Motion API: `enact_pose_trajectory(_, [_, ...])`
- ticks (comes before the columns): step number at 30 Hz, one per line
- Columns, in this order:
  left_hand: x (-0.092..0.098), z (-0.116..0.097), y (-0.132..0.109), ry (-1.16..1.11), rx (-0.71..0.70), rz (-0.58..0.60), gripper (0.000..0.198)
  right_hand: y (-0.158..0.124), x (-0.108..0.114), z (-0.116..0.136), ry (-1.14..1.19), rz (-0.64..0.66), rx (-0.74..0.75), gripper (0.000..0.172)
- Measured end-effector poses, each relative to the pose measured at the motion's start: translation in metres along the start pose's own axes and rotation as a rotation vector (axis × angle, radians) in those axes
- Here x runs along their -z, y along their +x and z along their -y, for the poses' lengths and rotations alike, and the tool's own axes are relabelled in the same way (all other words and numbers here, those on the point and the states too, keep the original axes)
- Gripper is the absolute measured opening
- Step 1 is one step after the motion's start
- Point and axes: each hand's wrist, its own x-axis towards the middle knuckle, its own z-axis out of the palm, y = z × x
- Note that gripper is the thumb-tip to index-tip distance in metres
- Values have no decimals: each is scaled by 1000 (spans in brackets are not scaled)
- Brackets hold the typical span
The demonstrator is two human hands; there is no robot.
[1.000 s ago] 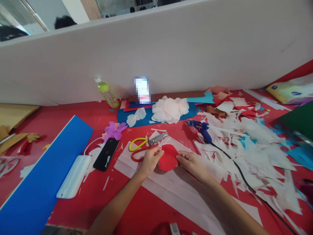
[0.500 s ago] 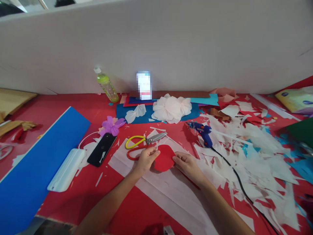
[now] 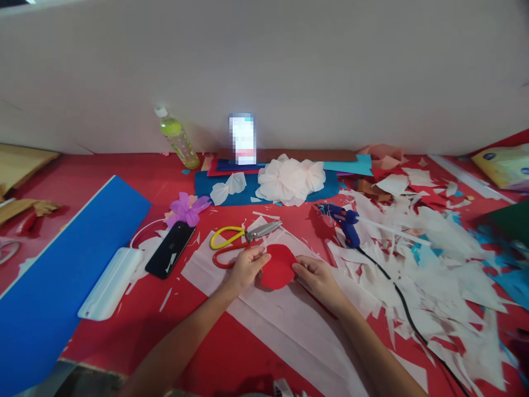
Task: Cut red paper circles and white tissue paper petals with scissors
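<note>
A small rounded piece of red paper [image 3: 278, 267] lies over a sheet of white tissue paper [image 3: 285, 314] on the red table. My left hand [image 3: 246, 268] pinches its left edge with closed fingers. My right hand [image 3: 316, 274] grips its right edge the same way. Just behind my left hand lie scissors [image 3: 239, 239] with one yellow and one red handle, blades pointing right.
A blue glue gun [image 3: 344, 222] with a black cord lies to the right among several white paper scraps [image 3: 430, 259]. A black phone [image 3: 170, 249], white power bank [image 3: 110, 283], purple paper flower [image 3: 187, 209], blue sheet [image 3: 58, 275], white tissue flower [image 3: 289, 182] and bottle [image 3: 176, 138] sit around.
My view has tilted down and shifted slightly, so things sit a little higher and further left in the frame. Both hands keep hold of the red paper with hardly any movement.
</note>
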Motion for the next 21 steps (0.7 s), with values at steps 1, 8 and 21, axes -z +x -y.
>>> enact_pose_trajectory(1, [0, 0, 0, 4, 0, -2, 31, 0, 0, 0, -2, 0, 3, 33])
enact_pose_trajectory(8, [0, -5, -1, -12, -9, 4, 33, -1, 0, -2, -6, -16, 6, 32])
enact_pose_trajectory(21, [0, 0, 0, 5, -8, 1, 34, -2, 0, -5, 10, -18, 23, 30])
